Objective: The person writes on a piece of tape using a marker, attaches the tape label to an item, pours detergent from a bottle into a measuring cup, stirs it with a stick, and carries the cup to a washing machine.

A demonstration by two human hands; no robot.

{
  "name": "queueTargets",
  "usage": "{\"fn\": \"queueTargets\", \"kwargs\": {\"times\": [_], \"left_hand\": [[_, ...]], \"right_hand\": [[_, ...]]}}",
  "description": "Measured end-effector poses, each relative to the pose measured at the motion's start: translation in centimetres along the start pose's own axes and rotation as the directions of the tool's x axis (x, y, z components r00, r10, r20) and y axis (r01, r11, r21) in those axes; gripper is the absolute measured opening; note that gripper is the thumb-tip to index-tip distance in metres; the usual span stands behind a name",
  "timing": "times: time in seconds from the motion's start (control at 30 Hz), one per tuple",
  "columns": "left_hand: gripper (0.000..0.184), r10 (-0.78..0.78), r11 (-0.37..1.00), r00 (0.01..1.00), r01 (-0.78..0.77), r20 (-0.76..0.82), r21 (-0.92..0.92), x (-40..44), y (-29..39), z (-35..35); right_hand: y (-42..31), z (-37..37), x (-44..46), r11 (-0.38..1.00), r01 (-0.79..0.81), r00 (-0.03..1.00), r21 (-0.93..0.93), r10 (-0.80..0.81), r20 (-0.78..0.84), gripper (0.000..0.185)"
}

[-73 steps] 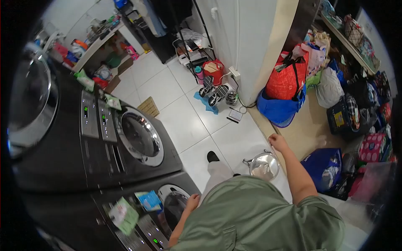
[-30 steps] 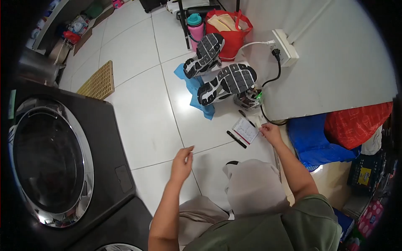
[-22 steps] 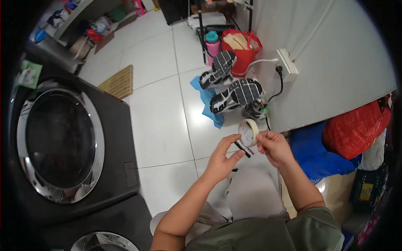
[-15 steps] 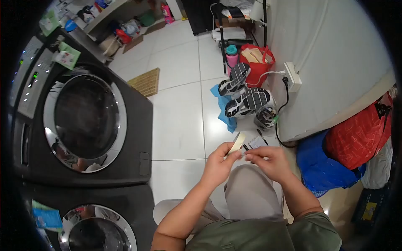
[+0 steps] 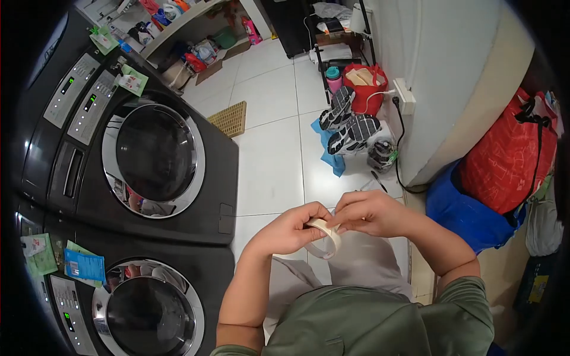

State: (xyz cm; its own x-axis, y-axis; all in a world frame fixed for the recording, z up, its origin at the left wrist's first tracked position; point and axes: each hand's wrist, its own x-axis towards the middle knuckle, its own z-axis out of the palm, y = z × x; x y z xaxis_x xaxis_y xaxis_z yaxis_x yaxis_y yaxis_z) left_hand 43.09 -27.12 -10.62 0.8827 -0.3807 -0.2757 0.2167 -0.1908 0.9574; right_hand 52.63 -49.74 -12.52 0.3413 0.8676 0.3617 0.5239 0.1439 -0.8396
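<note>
A cream roll of tape (image 5: 333, 242) is held in front of my body, above my knees. My left hand (image 5: 292, 228) grips its left side, with fingers and thumb closed on the ring. My right hand (image 5: 369, 215) pinches at the upper right edge of the roll, its fingertips touching the tape; whether a loose end is between them is too small to tell. Beyond my hands, a pen (image 5: 378, 181) lies on the white floor. A pair of upturned shoes (image 5: 355, 133) rests on a blue cloth (image 5: 328, 148), beside a clear container (image 5: 382, 153).
Stacked dark machines with round doors (image 5: 157, 153) stand at my left. Further off are a yellow woven mat (image 5: 229, 118), a red bag (image 5: 369, 102) and a pink bottle (image 5: 334, 80). A wall socket (image 5: 404, 97) and cord, plus large blue (image 5: 469, 216) and red (image 5: 507, 154) bags, are at right.
From lying by the notepad, the tape roll was picked up by my right hand, then passed into my left. Both hands have come together on it. The view has shifted, showing more of the machines.
</note>
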Motion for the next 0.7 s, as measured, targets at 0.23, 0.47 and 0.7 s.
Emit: {"fn": "queueTargets", "kwargs": {"times": [0.23, 0.47, 0.7], "left_hand": [[0.024, 0.058, 0.996, 0.996, -0.061, -0.061, -0.064, -1.0, -2.5, 0.9], [0.014, 0.246, 0.952, 0.963, -0.219, -0.109, 0.214, -3.0, -2.2, 2.5], [0.017, -0.040, 0.984, 0.855, -0.056, -0.518, -0.167, -2.4, -4.7, 5.4]], "right_hand": [[-1.4, 1.7, -0.8, 0.983, -0.128, 0.991, 0.134, 0.121, 0.057, 0.018], [0.1, 4.3, -2.6, 0.971, -0.196, 0.905, 0.138, 0.233, -0.357, 0.020], [30.4, 3.0, -15.8, 0.384, -0.923, 0.348, -0.029, 0.796, -0.495, 0.026]]}}
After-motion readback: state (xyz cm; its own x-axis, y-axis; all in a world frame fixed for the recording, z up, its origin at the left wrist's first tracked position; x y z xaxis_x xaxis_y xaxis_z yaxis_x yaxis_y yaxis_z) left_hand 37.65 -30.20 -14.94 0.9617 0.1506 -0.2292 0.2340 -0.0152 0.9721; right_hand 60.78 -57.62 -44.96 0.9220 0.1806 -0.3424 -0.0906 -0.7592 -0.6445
